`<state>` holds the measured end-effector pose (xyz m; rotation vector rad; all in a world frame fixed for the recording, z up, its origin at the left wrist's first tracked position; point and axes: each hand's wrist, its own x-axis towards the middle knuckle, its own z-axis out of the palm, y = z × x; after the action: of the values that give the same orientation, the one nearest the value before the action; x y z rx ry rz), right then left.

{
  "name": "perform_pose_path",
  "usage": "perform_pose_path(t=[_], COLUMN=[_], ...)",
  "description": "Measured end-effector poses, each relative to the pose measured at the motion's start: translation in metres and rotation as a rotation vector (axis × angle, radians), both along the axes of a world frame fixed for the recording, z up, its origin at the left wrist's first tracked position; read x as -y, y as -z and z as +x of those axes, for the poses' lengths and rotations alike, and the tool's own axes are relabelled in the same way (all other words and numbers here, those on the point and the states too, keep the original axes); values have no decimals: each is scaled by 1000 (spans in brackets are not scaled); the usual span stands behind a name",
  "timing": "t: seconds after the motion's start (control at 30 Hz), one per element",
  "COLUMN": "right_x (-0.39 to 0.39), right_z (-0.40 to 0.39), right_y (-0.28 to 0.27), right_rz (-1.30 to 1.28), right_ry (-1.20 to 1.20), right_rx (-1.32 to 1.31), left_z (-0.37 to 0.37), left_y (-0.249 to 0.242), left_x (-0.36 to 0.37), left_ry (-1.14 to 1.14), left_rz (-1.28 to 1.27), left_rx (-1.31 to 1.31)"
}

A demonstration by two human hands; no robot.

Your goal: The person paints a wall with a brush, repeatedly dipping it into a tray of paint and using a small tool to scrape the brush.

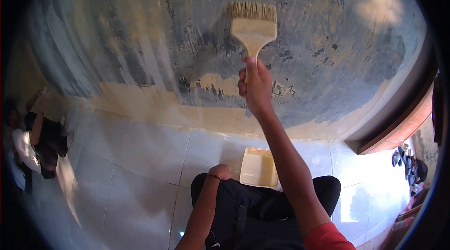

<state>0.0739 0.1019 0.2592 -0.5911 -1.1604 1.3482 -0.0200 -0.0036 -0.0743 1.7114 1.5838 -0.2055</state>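
Note:
My right hand [257, 86] is wrapped around the handle of a wide paintbrush [253, 29], held up in front of the wall with its bristles pointing upward. The wall [211, 53] is patchy, with grey, dark and tan areas and streaks. My left hand [221, 171] rests by my knee, fingers curled down and mostly hidden, a dark band at its wrist. Close to the left hand, a shallow cream tray [248, 168] with pale tan liquid stands on the floor, partly behind my right forearm.
Pale floor tiles [140, 156] run along the wall's base. At the far left another person [42, 133] sits by the wall, one arm raised toward it. To the right are a doorway with a reddish-brown sill [398, 126] and several shoes [405, 161].

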Motion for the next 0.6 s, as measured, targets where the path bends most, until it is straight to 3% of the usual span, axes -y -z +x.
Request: perform_pose_path(t=[0.2,0.37,0.47,0.6], right_x=[23,56,67,47], right_z=[10,8,3,-14], right_y=[76,145,150,88], right_rz=[-144,-319,-235,122], right_ry=[19,72,54,65], right_rx=[84,195,225,277], left_z=[-2,0,-1,1], left_y=[20,5,12,-8], left_x=[-5,-1,-3,0], left_ry=[40,28,53,41], left_rz=[16,12,42,21], left_rx=[-18,-6,5,3])
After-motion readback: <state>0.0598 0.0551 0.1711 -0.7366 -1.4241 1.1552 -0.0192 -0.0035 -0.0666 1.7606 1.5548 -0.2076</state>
